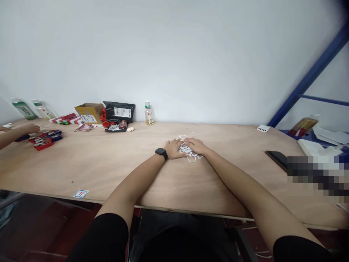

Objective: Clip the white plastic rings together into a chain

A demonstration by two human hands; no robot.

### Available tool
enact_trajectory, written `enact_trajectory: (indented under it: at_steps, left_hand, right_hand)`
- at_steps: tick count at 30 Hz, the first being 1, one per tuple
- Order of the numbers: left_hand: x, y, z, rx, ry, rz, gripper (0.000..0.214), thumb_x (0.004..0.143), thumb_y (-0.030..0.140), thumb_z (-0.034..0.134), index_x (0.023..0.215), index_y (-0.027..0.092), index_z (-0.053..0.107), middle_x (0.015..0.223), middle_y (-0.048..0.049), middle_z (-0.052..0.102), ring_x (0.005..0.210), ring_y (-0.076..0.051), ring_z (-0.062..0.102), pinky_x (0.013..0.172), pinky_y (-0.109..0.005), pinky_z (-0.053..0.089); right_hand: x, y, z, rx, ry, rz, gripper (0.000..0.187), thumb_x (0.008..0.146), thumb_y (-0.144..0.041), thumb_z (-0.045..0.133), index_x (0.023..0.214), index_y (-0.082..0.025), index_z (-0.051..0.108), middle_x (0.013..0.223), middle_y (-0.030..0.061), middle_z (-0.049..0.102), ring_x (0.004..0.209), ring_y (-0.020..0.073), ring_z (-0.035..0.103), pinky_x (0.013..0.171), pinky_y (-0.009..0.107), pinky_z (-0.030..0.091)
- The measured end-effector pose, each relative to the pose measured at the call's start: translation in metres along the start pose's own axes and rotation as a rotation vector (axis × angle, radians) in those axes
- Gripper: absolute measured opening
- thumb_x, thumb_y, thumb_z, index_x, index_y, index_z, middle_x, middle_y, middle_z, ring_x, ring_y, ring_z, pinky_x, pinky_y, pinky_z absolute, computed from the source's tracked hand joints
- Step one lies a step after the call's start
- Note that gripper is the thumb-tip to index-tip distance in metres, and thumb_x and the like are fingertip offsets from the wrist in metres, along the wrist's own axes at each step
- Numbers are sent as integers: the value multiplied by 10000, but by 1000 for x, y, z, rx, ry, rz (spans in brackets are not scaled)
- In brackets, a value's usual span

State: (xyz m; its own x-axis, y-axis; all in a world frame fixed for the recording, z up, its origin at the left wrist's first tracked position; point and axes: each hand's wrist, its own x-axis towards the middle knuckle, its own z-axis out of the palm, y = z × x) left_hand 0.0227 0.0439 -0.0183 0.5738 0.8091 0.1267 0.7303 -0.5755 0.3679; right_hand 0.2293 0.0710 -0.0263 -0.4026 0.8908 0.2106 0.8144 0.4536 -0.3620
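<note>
Resting both hands (174, 149) on white elastic loops (189, 150)

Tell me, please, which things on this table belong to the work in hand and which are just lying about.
In use: left hand, right hand, tangled white elastic loops.

Lying about: cardboard box, black plastic bag, bottle of yellow liquid, white USB charger, black phone.

White cords (189, 149) (tangled), tan plywood table (152, 182).
</note>
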Motion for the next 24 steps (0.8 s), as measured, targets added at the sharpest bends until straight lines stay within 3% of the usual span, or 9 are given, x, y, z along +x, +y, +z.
enact_trajectory:
  at_steps: [6, 13, 17, 21, 24]
  left_hand:
    - [-31, 9, -4, -13, 82, 104, 741, 746, 690, 573, 1344, 264, 474, 1431, -126, 467, 1322, -325, 411, 1090, -544, 251]
    - [-71, 20, -14, 31, 74, 170, 703, 771, 693, 542, 1323, 261, 496, 1417, -136, 474, 1253, -317, 484, 1052, -509, 277]
    - [-77, 21, -24, 29, 165, 160, 649, 788, 676, 537, 1261, 233, 560, 1376, -141, 516, 1222, -303, 508, 1017, -461, 319]
    - [-58, 15, -29, -13, 326, 32, 504, 884, 595, 442, 1139, 208, 639, 1214, -106, 625, 1145, -263, 559, 1016, -429, 345]
    - [-37, 7, -26, -64, 322, -45, 500, 907, 585, 400, 1148, 223, 648, 1269, -96, 602, 1196, -256, 533, 1055, -419, 338]
  right_hand:
    - [-28, -27, 4, 38, 8, -64, 435, 926, -516, 452, 1260, -284, 606, 1325, 55, 594, 1252, 247, 510, 1082, 450, 340]
    - [-58, -53, 4, 84, 73, -3, 465, 886, -559, 499, 1230, -271, 621, 1341, 72, 579, 1255, 263, 514, 1061, 469, 367]
    - [-34, -42, -5, 125, 214, 82, 413, 922, -519, 440, 1179, -268, 645, 1260, 53, 639, 1212, 254, 550, 1052, 468, 379]
    - [13, -24, -8, 48, 108, 64, 411, 934, -460, 427, 1202, -239, 647, 1351, 82, 570, 1259, 269, 507, 1067, 461, 364]
    - [33, -18, -4, -16, 6, -29, 385, 919, -453, 465, 1184, -253, 660, 1321, 73, 597, 1227, 256, 533, 1072, 439, 361]
